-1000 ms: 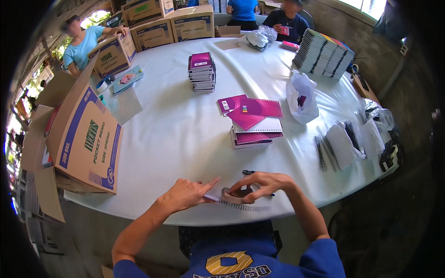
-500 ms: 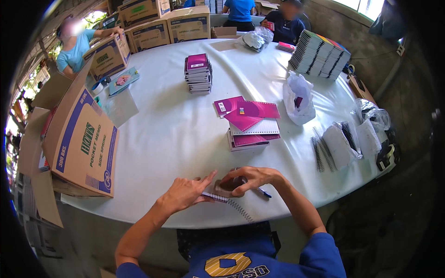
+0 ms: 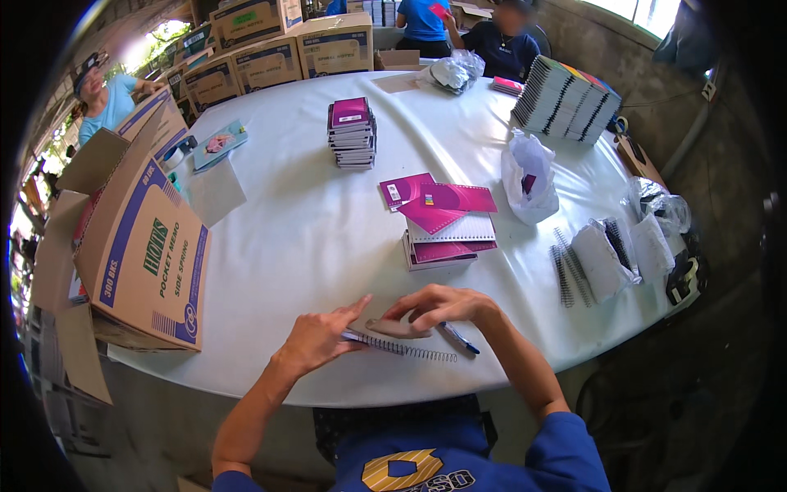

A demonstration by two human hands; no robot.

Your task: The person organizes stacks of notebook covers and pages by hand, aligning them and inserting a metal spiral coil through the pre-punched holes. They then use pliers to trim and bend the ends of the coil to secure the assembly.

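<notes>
A big open cardboard box [image 3: 164,262] stands at nine o'clock on the white-covered worktop [image 3: 270,271], with rolls of tape [image 3: 174,157] and a picture booklet [image 3: 220,143] toward ten. At seven o'clock the left hand [image 3: 320,336] clasps a small notebook [image 3: 352,335] between thumb and fingers, its forefinger stretched out; the notebook, mostly hidden by that hand, lies close to the near edge. A stack of small purple-topped notebooks [image 3: 352,135] stands at eleven. From the notebook's edge a wire coil [image 3: 430,354] runs rightward, its free end toward five o'clock. Just above the coil, the right hand [image 3: 438,307], fingers bent, pinches a brown pad [image 3: 398,329]; whether pad and coil touch, I cannot tell. Near the middle sits a pile of purple covers and pages [image 3: 451,221]. A blue pen [image 3: 461,338] lies at five, beside the right hand. Farther right come a white plastic bag [image 3: 529,180] at two, large spiral notebooks [image 3: 567,102] stacked beyond it, and loose coils [image 3: 574,271] at three.
</notes>
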